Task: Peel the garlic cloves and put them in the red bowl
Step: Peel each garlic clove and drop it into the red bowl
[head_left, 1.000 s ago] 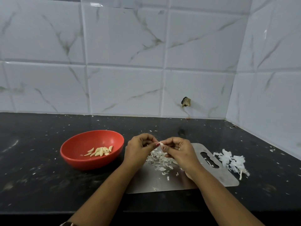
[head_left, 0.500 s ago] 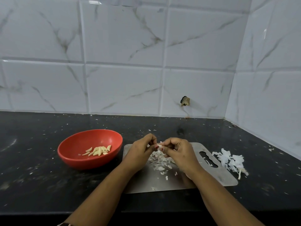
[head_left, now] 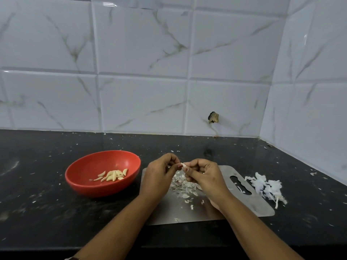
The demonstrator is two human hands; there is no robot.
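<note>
A red bowl (head_left: 88, 166) sits on the black counter at the left, with several peeled garlic cloves (head_left: 112, 175) lying in it. Above a steel cutting board (head_left: 249, 205), my left hand (head_left: 159, 177) and my right hand (head_left: 204, 175) meet fingertip to fingertip. Between them they pinch one small white garlic clove (head_left: 184, 165), mostly hidden by the fingers. Loose peel scraps (head_left: 183, 186) lie on the board right under the hands.
A heap of white garlic skin and stem (head_left: 266, 186) lies on the counter just right of the board's handle slot. Peel flecks dot the black counter (head_left: 47, 203). Tiled walls close the back and the right side; a small broken hole (head_left: 213, 117) marks the back wall.
Both hands stay together over the board, working the clove; the fingers have shifted slightly. The bowl and its cloves are unchanged.
</note>
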